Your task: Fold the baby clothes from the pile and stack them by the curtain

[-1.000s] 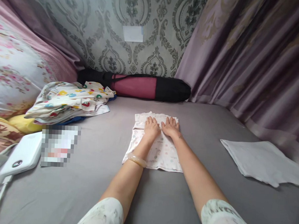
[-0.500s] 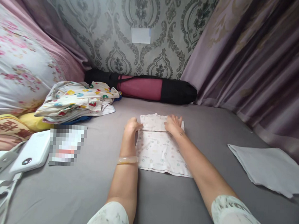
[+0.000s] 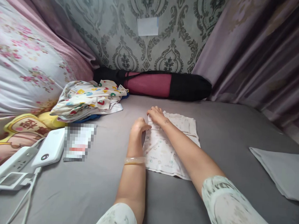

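A pale pinkish-white cloth (image 3: pixel 162 152) with a small print lies flat in front of me, its far part folded over in a band. At its left edge, by the end of the fold, my left hand (image 3: pixel 139 125) has its thumb against the cloth and its other fingers curled, partly hidden. My right hand (image 3: pixel 156 115) reaches across to the far left corner of the same cloth, fingers bent over the edge and close to the left hand. Its forearm covers some of the cloth's middle and right side.
Grey sheeting (image 3: pixel 99 189) covers the surface. A pile of printed clothes (image 3: pixel 90 98) sits at the back left, near a power bank (image 3: pixel 50 145) and a power strip (image 3: pixel 18 160). A black and red long bag (image 3: pixel 150 85) lies along the wall. Folded grey cloth (image 3: pixel 280 170) is at right.
My right hand has moved left, from the fold's right part to the cloth's far left corner. The left hand stays at the left edge. The whole view has shifted slightly.
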`<action>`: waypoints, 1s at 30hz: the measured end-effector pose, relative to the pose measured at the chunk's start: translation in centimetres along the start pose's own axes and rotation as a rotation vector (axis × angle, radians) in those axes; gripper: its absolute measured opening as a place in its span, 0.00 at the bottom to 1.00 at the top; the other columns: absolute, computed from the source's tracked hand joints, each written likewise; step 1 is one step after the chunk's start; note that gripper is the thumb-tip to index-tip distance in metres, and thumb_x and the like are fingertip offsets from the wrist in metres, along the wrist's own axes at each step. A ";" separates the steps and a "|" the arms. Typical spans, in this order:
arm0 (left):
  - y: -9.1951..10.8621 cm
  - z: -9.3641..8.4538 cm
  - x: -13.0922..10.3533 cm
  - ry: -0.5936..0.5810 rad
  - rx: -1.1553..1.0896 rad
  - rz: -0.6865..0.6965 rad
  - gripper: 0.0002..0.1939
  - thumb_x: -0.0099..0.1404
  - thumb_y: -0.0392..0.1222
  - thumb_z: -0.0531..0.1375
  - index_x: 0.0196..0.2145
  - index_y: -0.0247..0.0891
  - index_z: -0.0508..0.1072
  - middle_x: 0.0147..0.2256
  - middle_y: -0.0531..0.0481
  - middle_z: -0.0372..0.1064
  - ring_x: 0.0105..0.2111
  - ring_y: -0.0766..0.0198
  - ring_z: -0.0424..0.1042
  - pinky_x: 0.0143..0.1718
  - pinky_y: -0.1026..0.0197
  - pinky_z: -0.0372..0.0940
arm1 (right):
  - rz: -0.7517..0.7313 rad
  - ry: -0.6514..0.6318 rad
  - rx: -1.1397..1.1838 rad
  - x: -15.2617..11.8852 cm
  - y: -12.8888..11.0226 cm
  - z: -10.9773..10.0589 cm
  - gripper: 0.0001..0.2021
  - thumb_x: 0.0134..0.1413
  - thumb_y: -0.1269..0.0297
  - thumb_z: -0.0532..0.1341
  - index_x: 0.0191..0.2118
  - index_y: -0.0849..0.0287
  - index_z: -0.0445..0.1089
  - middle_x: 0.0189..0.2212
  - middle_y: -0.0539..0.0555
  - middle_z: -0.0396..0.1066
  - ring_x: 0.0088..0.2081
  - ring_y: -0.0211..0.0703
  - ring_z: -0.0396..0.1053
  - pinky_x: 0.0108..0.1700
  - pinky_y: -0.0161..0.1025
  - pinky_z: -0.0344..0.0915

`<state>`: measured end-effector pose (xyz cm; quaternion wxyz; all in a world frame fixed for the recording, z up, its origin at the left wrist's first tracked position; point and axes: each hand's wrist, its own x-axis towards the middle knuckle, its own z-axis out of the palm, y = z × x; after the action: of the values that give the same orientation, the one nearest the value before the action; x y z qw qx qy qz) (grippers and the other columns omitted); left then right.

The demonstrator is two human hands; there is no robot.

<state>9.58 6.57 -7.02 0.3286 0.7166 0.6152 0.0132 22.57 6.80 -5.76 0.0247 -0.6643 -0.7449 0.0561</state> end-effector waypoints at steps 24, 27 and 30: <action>3.4 1.3 -0.9 0.384 -0.032 0.292 0.13 0.69 0.45 0.50 0.40 0.38 0.72 0.40 0.40 0.74 0.43 0.55 0.73 0.42 0.58 0.64 | 0.173 0.332 0.114 -6.1 2.9 2.5 0.21 0.65 0.73 0.44 0.59 0.62 0.63 0.54 0.60 0.68 0.54 0.48 0.64 0.56 0.42 0.56; 4.3 3.4 -0.2 0.383 0.038 0.445 0.13 0.70 0.38 0.49 0.45 0.35 0.71 0.46 0.38 0.72 0.49 0.55 0.70 0.49 0.57 0.62 | 0.298 0.320 0.069 -8.4 4.8 2.6 0.22 0.65 0.69 0.45 0.60 0.68 0.62 0.59 0.65 0.63 0.60 0.51 0.58 0.61 0.44 0.51; 4.7 5.0 0.3 0.390 0.131 0.484 0.15 0.71 0.40 0.49 0.48 0.32 0.70 0.53 0.35 0.68 0.57 0.52 0.62 0.58 0.53 0.56 | 0.448 0.247 0.054 -9.4 6.4 2.9 0.27 0.67 0.59 0.46 0.64 0.74 0.55 0.66 0.68 0.52 0.67 0.56 0.45 0.66 0.49 0.42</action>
<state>15.85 4.44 -8.80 0.1449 0.8456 0.4779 0.1887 29.68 -1.96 -9.03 0.1203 -0.8137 -0.5687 -0.0014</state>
